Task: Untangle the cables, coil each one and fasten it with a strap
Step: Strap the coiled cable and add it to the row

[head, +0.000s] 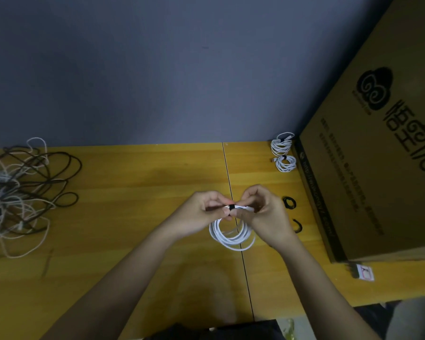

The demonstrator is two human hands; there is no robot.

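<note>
White cable coil (232,235) hangs loop-down, its strapped top lying left-right, pinched by both hands' fingers (225,210).

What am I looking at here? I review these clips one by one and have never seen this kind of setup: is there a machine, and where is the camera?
There is no machine. A person wears one wide-angle camera on the head, looking down at their own hands over a wooden table. The left hand and the right hand both pinch the top of a coiled white cable, where a black strap goes round it. At the far left lies a tangled pile of cables, dark and pale. At the right, beside a large cardboard box, lie two white coils already strapped and two loose black straps.
</note>
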